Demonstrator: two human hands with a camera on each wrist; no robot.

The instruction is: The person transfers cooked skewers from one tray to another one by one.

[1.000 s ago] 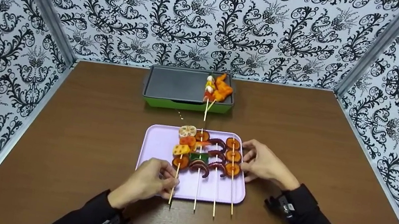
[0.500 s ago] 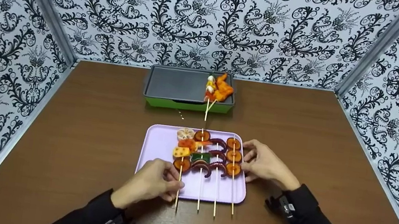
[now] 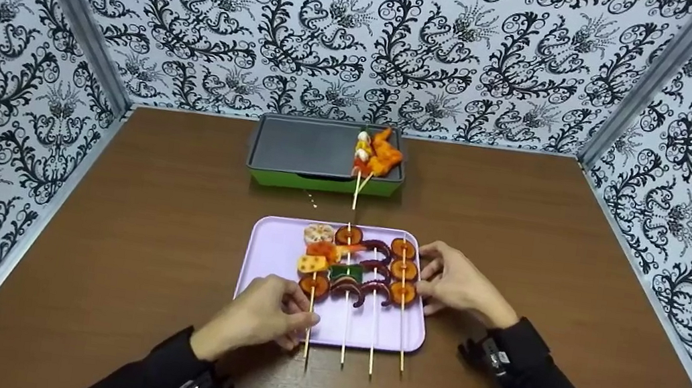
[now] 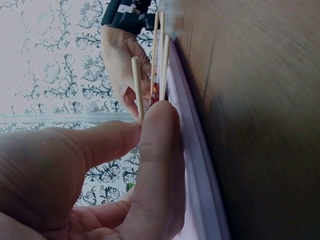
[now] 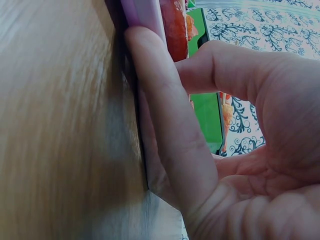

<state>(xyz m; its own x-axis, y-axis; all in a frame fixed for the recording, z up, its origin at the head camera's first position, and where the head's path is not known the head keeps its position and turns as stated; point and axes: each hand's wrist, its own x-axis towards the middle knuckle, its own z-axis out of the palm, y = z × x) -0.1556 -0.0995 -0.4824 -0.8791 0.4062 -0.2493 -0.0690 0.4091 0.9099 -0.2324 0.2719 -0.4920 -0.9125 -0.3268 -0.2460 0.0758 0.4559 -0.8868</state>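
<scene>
My left hand (image 3: 265, 311) pinches the stick of a food skewer (image 3: 313, 285) between thumb and fingers, at the near left part of a pale purple tray (image 3: 271, 248). That skewer carries a lotus root slice, a red-orange piece, a yellow holed piece and a round brown-orange slice. In the left wrist view, the pinched stick (image 4: 136, 80) rises from between thumb and finger. To its right lie a mixed skewer with a green piece (image 3: 346, 274), a tentacle skewer (image 3: 375, 286) and a skewer of round slices (image 3: 404, 270). My right hand (image 3: 462, 281) grips the tray's right rim (image 5: 145, 17).
Behind the tray stands a green grill (image 3: 320, 184) with a dark grey plate (image 3: 305, 144). At its right end lie a mixed skewer (image 3: 362, 147) and an orange wing-shaped piece on a stick (image 3: 385, 153). Patterned walls (image 3: 354, 39) enclose the wooden table (image 3: 517, 225).
My left hand has moved the near end of its skewer slightly right, while the lotus slice end has shifted a little left. My right hand stays at the tray's rim.
</scene>
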